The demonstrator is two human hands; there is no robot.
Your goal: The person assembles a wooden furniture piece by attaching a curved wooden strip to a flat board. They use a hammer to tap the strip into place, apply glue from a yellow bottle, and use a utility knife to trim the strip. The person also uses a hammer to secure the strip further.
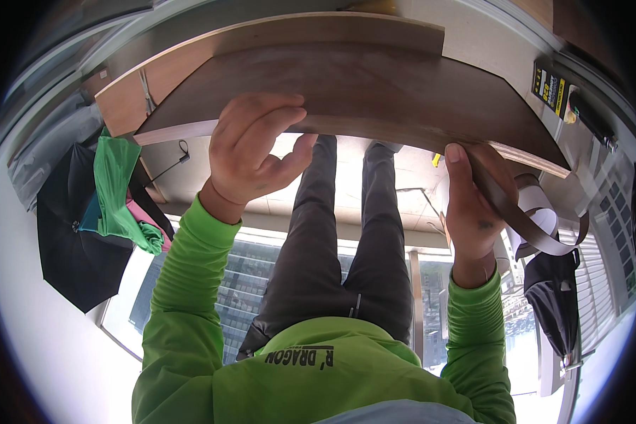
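Note:
A dark brown wooden board (374,92) lies across the upper middle, with a lighter plywood panel (318,32) behind it. My left hand (254,152) grips the board's near edge, fingers curled over its top face. My right hand (473,208) holds a dark brown edge strip (505,208) with a white back, thumb pressing it against the board's edge. The loose end of the strip (544,237) curls away to the right in a loop. Both my forearms wear bright green sleeves, and grey trousers show between them.
A black umbrella (71,247) and a green cloth (120,191) lie at the left. A black bag (555,304) hangs at the right, below the strip's loop. A yellow and black labelled object (552,88) sits at the upper right. Pale floor tiles (410,177) show beneath the board.

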